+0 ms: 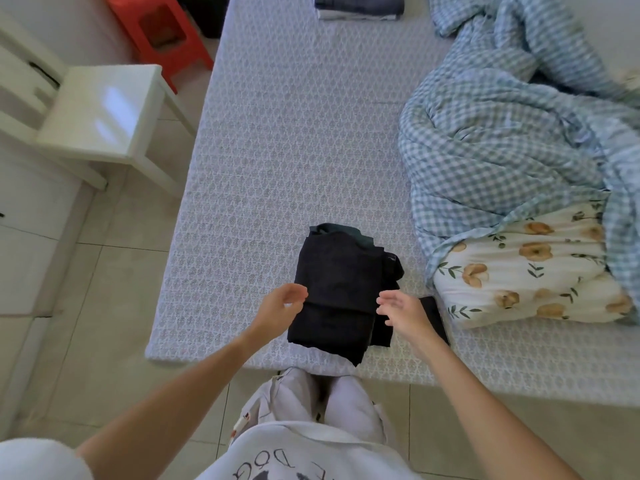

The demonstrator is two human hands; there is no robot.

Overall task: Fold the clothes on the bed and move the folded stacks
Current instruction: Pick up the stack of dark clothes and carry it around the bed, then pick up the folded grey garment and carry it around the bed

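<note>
While both hands (341, 306) hover unclenched: black folded stack (337, 292) between, checkered quilt (502, 143) and floral pillow (530, 275) rightward.

I see the folded navy and white clothes stack (359, 6) cut off by the top edge. My right hand (401, 315) covers part of a flat black object (434, 318). The crumpled blue checked quilt (512, 140) runs off the right edge, blurred there.
</note>
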